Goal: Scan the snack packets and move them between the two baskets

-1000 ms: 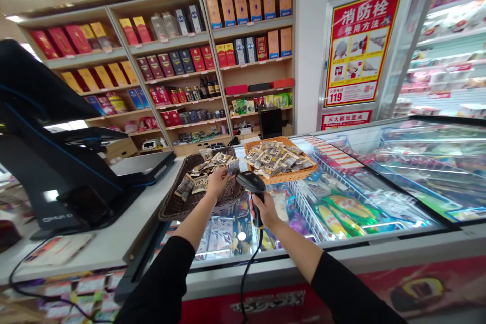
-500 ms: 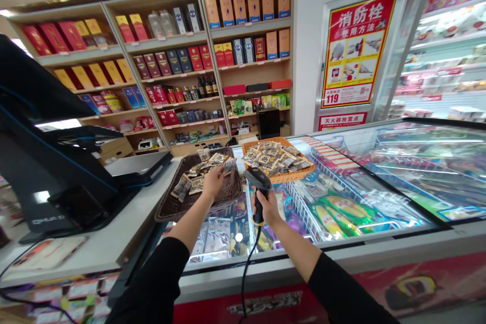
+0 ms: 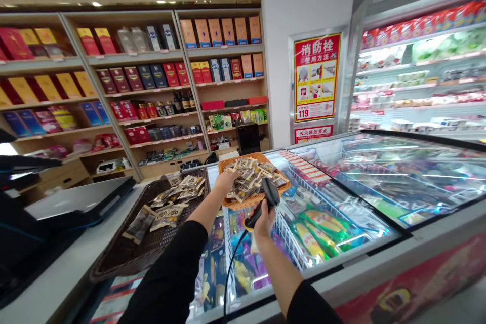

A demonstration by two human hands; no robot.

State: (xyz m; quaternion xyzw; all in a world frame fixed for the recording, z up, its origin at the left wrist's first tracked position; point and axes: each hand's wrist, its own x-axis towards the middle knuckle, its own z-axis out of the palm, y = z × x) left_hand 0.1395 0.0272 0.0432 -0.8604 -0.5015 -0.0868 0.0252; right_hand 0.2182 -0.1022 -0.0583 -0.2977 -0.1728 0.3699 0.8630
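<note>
My left hand (image 3: 227, 182) reaches over the left side of an orange woven basket (image 3: 224, 163), its curled fingers touching the small packets (image 3: 248, 168) heaped there. Whatever is between those fingers is hidden. Gripped by the handle in my right hand (image 3: 265, 223) is a black barcode scanner (image 3: 271, 195), its head up in front of the basket's right side and its cable hanging down. Left of my left forearm stands a dark brown woven basket (image 3: 125, 258) holding several similar packets (image 3: 169, 212).
Under the orange basket is a glass-topped chest freezer (image 3: 322, 233) full of bagged goods. A flat black-edged device (image 3: 81, 200) sits on the white counter (image 3: 72, 273) at left. Behind are shelves of boxes (image 3: 159, 76), a fire-hydrant sign (image 3: 316, 78) and a lit display fridge (image 3: 421, 76).
My left hand has moved from the brown basket, where it held a packet, right to the orange basket. The scanner has tilted and turned. My view has swung right.
</note>
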